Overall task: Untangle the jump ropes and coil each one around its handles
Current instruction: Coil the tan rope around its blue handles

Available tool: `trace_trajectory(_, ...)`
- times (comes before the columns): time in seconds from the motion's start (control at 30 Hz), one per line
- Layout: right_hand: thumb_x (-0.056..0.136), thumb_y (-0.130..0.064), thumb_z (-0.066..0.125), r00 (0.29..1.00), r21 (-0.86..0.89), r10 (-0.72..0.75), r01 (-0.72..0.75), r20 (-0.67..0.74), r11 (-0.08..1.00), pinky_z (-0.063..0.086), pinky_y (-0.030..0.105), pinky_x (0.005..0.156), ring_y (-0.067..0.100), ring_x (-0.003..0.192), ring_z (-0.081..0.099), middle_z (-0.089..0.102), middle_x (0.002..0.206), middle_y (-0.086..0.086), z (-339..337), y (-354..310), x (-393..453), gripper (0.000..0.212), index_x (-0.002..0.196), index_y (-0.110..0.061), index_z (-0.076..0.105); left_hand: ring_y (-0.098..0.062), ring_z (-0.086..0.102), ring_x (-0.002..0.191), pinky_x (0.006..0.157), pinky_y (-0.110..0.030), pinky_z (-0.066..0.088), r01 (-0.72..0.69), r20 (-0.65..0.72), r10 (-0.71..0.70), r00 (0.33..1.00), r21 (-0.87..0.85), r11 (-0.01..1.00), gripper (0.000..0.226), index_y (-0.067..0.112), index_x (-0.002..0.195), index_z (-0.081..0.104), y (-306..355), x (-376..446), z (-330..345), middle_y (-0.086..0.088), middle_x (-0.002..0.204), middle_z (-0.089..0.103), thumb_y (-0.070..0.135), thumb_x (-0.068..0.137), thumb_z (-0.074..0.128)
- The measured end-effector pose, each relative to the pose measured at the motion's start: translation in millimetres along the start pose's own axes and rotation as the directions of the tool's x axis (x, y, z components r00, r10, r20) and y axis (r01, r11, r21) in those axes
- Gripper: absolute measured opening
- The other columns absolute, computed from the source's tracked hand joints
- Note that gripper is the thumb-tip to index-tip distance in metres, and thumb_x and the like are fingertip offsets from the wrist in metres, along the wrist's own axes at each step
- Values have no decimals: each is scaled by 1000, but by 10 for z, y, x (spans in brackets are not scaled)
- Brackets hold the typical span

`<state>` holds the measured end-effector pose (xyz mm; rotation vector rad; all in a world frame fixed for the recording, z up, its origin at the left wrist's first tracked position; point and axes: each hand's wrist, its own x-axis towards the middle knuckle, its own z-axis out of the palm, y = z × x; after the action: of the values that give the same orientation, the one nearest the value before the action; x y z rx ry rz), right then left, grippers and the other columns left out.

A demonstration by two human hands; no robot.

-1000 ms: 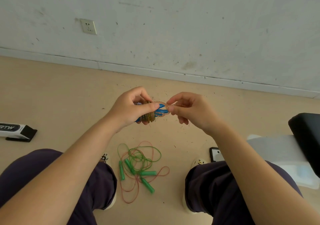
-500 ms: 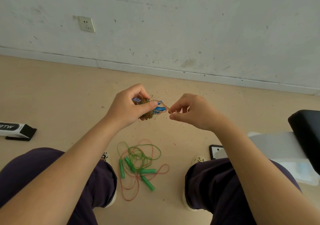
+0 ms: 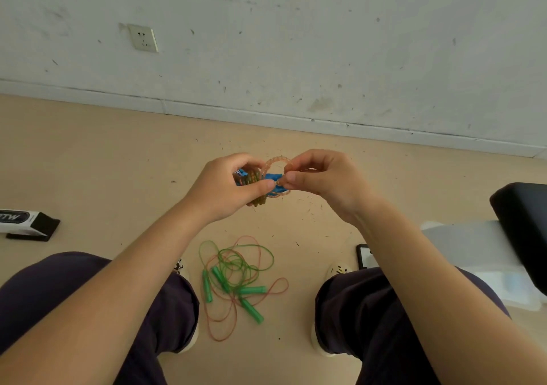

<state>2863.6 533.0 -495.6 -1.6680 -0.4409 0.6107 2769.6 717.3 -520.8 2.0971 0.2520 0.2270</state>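
Note:
My left hand (image 3: 225, 189) grips a blue-handled jump rope (image 3: 273, 182) whose translucent orange cord is wound in several turns around the handles. My right hand (image 3: 322, 177) pinches the cord's loose end, which arcs as a small loop (image 3: 275, 161) above the handles. Both hands are held in the air above the floor. Between my feet on the floor lies a tangled pile (image 3: 236, 269) of green and orange-red cords with several green handles (image 3: 251, 310).
A white and black box (image 3: 26, 223) lies on the floor at far left. A phone (image 3: 363, 256) rests by my right knee, next to a white sheet and a black seat (image 3: 524, 222) at right. The wall with a socket (image 3: 143, 38) is ahead.
My right hand has lifted the cord end up and back toward the handles, forming a loop over them. The left hand kept its grip on the bundle.

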Motion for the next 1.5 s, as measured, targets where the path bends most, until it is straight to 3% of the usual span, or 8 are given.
trace_trajectory(0.2,79,-6,78,983,-182,-116,89,-142,979,54,26,69,5,69,61,69,77,0,91,-14,3,10,83,-11,70,6,60,54,53,-7,42,8,-23,-10,1000,-93,996,20,20,102,74,74,-26,34,10,81,69,23,83,79)
trace_trajectory(0.47,81,-13,78,974,-308,-198,157,-107,938,43,25,57,10,61,49,61,72,15,136,-19,-27,11,82,-10,68,1,63,51,49,-10,44,49,-25,-54,998,-170,984,16,19,99,72,100,-41,3,6,81,69,19,84,78)
trace_trajectory(0.83,80,-16,79,982,-422,-160,104,-98,900,51,26,62,7,65,57,66,75,-2,139,56,-8,12,82,-16,67,1,60,48,48,-10,42,58,15,-57,998,-106,993,19,22,102,73,73,-25,14,10,74,68,24,84,78)
trace_trajectory(1.0,82,-14,77,996,-220,-3,-16,-87,975,50,30,64,14,68,57,64,82,8,124,27,0,22,94,-13,58,1,61,52,51,-10,43,33,17,-30,999,-182,983,17,18,101,75,96,-34,-18,10,75,69,19,85,78)
trace_trajectory(1.13,90,-7,67,973,61,185,-195,137,979,57,27,74,23,80,68,70,93,14,83,-33,-36,21,110,-1,62,7,58,62,58,-10,41,-13,48,20,999,-154,988,18,27,102,75,54,-31,-58,21,79,70,28,84,79)
trace_trajectory(1.23,89,-3,66,978,69,156,-166,136,984,56,27,71,20,73,66,68,86,10,101,-31,-35,12,100,-2,65,8,56,60,58,-9,40,-14,70,24,997,-145,989,16,31,99,74,51,-32,-57,28,73,67,26,84,78)
trace_trajectory(1.37,87,-8,70,978,76,163,-173,127,982,52,24,65,15,65,59,64,79,6,91,-30,-37,13,95,-2,63,1,62,63,59,-17,49,37,60,-24,998,-230,972,17,29,100,74,78,-25,-81,9,95,74,27,83,78)
trace_trajectory(1.5,82,-26,73,960,18,183,-191,213,981,51,25,67,16,65,60,61,71,5,57,-54,-32,22,85,-8,60,-12,65,65,55,-23,51,113,115,-72,991,-410,905,28,21,97,75,135,-57,-44,-5,90,74,35,72,77)
